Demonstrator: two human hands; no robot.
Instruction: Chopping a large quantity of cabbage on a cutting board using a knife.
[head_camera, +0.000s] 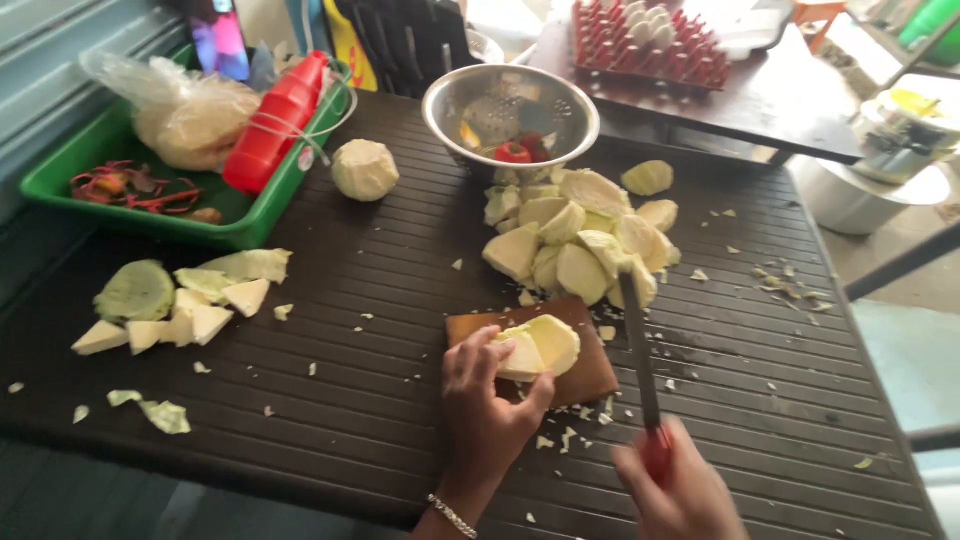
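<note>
Pressing down, the left hand (487, 390) held a cabbage wedge (540, 345) on the small wooden board (590, 375). The right hand (680, 490) was closed around a red-handled knife (640, 350), blade raised beside the wedge above the dark bench (380, 400).

The left hand (487, 395) presses a cabbage wedge (538, 346) onto a small wooden board (585, 375) on the dark slatted counter (380, 300). The right hand (680, 490) grips a red-handled knife (640, 350), blade pointing away toward a pile of cabbage chunks (575, 240). Beyond the pile stands a steel colander (510, 115); a green tray (130, 215) lies far left.

pale-green cabbage (538, 347), red bottle (272, 125) — green tray (60, 185)
</note>
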